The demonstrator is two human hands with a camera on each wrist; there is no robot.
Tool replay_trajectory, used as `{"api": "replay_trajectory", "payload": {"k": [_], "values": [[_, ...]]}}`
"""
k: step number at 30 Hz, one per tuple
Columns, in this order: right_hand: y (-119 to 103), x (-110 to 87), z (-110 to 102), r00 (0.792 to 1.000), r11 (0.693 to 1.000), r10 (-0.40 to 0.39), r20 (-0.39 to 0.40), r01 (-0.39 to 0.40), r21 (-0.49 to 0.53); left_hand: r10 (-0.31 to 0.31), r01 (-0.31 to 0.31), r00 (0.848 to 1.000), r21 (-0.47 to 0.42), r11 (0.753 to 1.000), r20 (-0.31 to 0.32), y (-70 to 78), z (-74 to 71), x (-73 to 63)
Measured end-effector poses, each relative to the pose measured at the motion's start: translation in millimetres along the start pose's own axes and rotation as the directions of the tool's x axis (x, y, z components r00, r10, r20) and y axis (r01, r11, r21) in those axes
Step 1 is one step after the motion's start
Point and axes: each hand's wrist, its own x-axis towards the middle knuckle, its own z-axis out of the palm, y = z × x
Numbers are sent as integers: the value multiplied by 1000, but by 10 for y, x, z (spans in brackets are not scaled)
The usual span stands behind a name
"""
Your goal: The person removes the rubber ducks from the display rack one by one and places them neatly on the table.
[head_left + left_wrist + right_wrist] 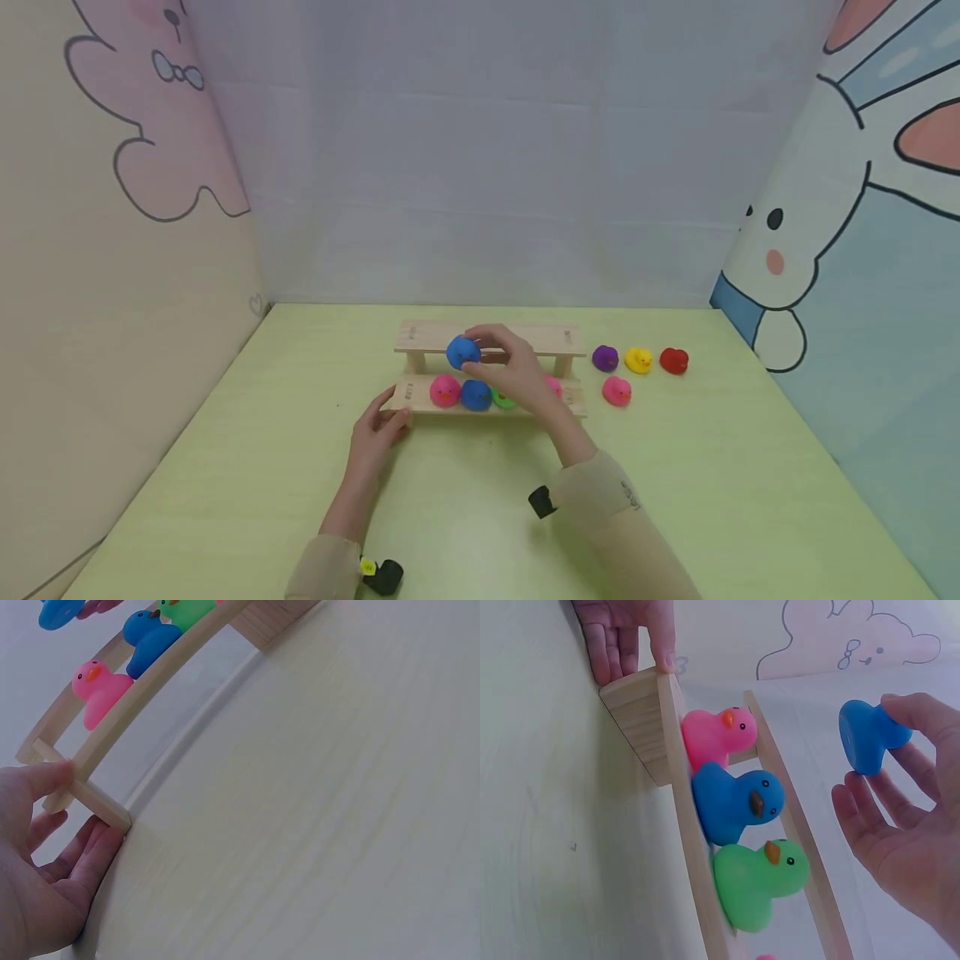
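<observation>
A two-tier wooden stand (540, 337) stands on the table. My left hand (375, 433) grips its left end, the thumb on the front board's edge and the other fingers by the end support. With thumb and fingertips my right hand (517, 367) pinches a blue rubber duck (871, 735), held near the upper board, apart from the lower row. On the lower board sit a pink duck (716, 735), a blue duck (735, 802) and a green duck (757, 883). Farther right, another pink duck (554, 386) is partly hidden by my right hand in the head view.
Right of the stand, a purple duck (605, 358), a yellow duck (638, 360) and a red duck (674, 361) form a row on the pale table (735, 467). A pink duck (617, 391) lies in front of them. Walls with cartoon drawings enclose the sides.
</observation>
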Motion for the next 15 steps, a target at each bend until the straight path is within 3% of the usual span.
{"api": "replay_trajectory", "payload": {"k": [10, 15], "values": [[98, -517, -396, 999, 999, -18, -46, 17, -39, -31, 31, 1000, -3, 1000, 5, 3, 14, 26], [146, -756, -602, 995, 998, 42, -92, -46, -50, -39, 39, 999, -3, 999, 8, -8, 10, 25]]}}
